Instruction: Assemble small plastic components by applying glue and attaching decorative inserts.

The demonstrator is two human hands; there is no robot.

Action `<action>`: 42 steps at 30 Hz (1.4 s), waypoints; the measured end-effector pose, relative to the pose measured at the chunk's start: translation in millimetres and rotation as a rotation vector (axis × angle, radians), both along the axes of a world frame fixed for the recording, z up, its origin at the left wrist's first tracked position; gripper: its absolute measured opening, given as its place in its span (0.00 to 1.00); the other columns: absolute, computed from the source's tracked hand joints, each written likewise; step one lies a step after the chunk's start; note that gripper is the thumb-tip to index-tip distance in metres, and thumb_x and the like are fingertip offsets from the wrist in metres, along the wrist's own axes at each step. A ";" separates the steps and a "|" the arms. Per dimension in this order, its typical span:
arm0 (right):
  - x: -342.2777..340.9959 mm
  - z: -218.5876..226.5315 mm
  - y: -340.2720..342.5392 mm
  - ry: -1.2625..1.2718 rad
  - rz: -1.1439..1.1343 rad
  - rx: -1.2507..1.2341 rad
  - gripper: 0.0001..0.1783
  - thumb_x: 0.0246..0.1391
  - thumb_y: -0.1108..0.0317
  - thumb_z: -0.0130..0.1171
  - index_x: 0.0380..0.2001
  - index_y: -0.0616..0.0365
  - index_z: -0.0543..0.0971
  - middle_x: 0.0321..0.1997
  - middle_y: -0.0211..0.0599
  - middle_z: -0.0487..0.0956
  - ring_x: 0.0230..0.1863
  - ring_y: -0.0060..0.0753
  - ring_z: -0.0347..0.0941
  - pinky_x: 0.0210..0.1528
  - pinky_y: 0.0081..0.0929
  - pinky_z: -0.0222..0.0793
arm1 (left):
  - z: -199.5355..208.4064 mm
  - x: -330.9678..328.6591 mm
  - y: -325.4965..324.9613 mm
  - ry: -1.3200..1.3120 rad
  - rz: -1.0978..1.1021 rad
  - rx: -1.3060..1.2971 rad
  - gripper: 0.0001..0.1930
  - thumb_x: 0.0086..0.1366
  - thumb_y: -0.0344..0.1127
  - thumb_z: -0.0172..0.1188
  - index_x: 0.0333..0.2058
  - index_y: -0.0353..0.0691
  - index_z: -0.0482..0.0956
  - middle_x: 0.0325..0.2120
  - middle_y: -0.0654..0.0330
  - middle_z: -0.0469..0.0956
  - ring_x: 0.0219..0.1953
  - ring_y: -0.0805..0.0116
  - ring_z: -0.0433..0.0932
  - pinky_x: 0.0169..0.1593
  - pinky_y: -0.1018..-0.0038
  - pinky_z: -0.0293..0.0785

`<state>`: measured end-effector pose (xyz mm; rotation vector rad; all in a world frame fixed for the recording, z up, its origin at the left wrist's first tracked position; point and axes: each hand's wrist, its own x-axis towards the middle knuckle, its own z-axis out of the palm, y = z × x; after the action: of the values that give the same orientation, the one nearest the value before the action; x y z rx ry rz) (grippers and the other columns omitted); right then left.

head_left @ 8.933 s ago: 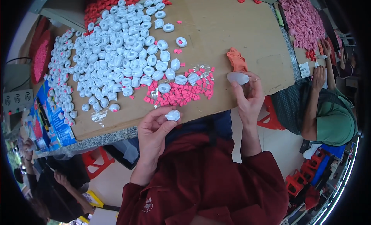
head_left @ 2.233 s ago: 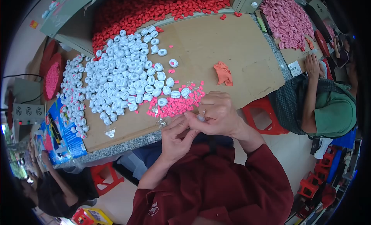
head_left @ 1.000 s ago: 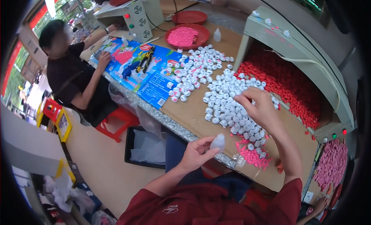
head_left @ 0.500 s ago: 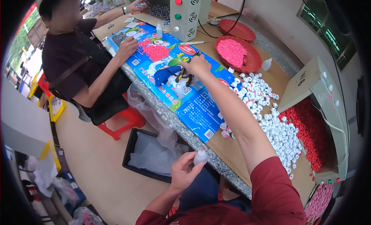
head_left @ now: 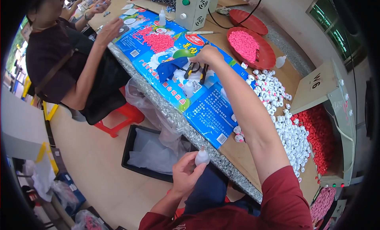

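My left hand (head_left: 186, 172), low in front of me, holds a small white squeeze bottle (head_left: 202, 157) between thumb and fingers, its thin tip pointing up. My right arm reaches across the table. At its end my right hand (head_left: 210, 56) is closed around the far end of pliers with yellow-and-black handles (head_left: 203, 75); the fingertips are partly hidden. Just left of the pliers lies a folded dark blue piece (head_left: 171, 70). Another white bottle (head_left: 188, 88) stands on the blue printed sheet (head_left: 206, 117), near the pliers. Small pink pieces (head_left: 159, 41) are heaped farther along that sheet.
White bead-like pieces (head_left: 292, 139) are piled right of my arm, beside a grey box machine (head_left: 316, 87) full of red pieces. A red dish (head_left: 267, 56) holds pink pieces. A co-worker (head_left: 51, 64) sits at the left. A black bin (head_left: 128, 151) stands below the table edge.
The pliers' handles have spread a little wider under my right hand. The co-worker's near hand has risen off the sheet and moved left. My view has shifted slightly; my left hand still holds the bottle.
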<state>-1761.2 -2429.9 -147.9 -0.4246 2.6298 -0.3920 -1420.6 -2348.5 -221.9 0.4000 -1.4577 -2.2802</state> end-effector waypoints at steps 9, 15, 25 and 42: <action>0.4 -14.7 -4.7 0.387 -0.049 0.085 0.32 0.36 0.44 0.62 0.41 0.56 0.77 0.47 0.38 0.75 0.46 0.37 0.72 0.44 0.31 0.67 | 0.2 -7.4 0.3 0.027 -0.045 0.045 0.16 0.53 0.18 0.56 0.43 0.27 0.70 0.39 0.57 0.71 0.41 0.70 0.73 0.46 0.76 0.69; -4.1 8.7 12.2 0.348 -0.176 0.015 0.30 0.36 0.41 0.60 0.38 0.53 0.78 0.43 0.35 0.77 0.46 0.36 0.73 0.45 0.34 0.66 | 0.2 -6.1 -2.1 0.028 -0.046 0.038 0.16 0.53 0.18 0.56 0.43 0.27 0.70 0.39 0.57 0.71 0.41 0.70 0.73 0.46 0.77 0.69; 15.0 -14.4 -26.7 0.191 -0.301 -0.004 0.36 0.37 0.50 0.65 0.49 0.57 0.69 0.54 0.42 0.61 0.55 0.40 0.59 0.47 0.41 0.62 | 0.5 -7.4 -3.8 -0.019 -0.016 0.031 0.17 0.54 0.18 0.56 0.44 0.27 0.69 0.39 0.57 0.71 0.42 0.70 0.73 0.47 0.76 0.68; 13.0 40.8 123.6 -0.742 -0.445 -1.810 0.10 0.41 0.62 0.63 0.26 0.54 0.74 0.29 0.32 0.74 0.34 0.33 0.68 0.33 0.32 0.64 | 8.2 6.6 4.9 0.036 -0.001 0.049 0.18 0.54 0.18 0.55 0.46 0.27 0.68 0.36 0.57 0.72 0.37 0.71 0.74 0.41 0.77 0.71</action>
<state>-1748.2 -2306.4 -107.1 -0.0803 0.9769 -2.3953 -1414.0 -2343.6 -213.7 0.3701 -1.3876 -2.3158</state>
